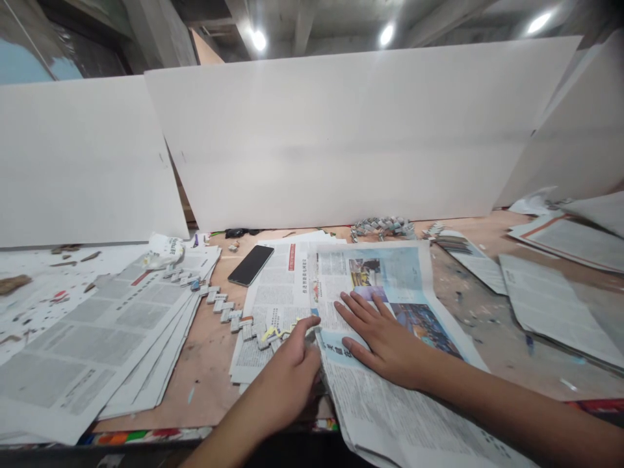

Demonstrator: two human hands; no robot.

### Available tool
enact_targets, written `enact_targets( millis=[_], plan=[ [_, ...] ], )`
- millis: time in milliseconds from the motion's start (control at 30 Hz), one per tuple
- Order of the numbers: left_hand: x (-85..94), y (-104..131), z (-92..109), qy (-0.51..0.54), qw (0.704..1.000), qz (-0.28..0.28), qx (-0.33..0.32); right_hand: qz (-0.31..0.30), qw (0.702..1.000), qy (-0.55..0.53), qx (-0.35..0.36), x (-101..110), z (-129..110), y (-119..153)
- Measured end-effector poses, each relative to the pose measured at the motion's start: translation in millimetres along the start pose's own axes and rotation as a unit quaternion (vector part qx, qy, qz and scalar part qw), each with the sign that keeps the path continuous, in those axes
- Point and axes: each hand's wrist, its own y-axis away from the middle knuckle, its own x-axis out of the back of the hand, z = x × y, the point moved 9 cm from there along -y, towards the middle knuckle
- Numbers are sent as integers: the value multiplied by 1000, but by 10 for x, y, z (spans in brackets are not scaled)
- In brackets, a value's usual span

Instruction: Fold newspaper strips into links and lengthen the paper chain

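Note:
A large printed newspaper [390,403] lies in front of me, its lower part hanging past the table's near edge. My right hand [377,331] rests flat on it with the fingers spread. At the paper's left edge, my left hand [297,364] is closed, thumb stretched along the fold; its other fingers are curled and partly hidden. A zigzag chain of folded paper [227,309] runs diagonally from the upper left toward my left hand, and its near end lies beside that hand. More newsprint [287,273] sits beneath the chain and the newspaper.
A black phone [251,265] lies left of the newspaper. Stacked newspaper sheets [112,325] fan out at the left. Behind stands a white board [331,143], with a coiled folded-paper chain [383,227] at its foot. Cut paper piles [560,312] lie at the right.

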Motion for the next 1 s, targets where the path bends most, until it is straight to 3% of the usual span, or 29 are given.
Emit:
enact_targets(
  millis=[133, 400, 633, 867, 1000],
  plan=[
    [47, 75, 96, -30, 997, 30, -58, -17, 1000, -20, 3, 38, -33, -11],
    [-2, 150, 34, -51, 995, 30, -80, -36, 992, -99, -64, 4, -59, 2],
    [-183, 100, -217, 48, 996, -68, -32, 7, 999, -25, -43, -68, -181, 46],
    [-157, 126, -181, 72, 995, -66, -10, 10, 999, -4, -38, -59, -192, 49],
    [-137, 162, -185, 97, 995, -32, 5, 9, 999, -1, -39, -52, -201, 44]
  ],
)
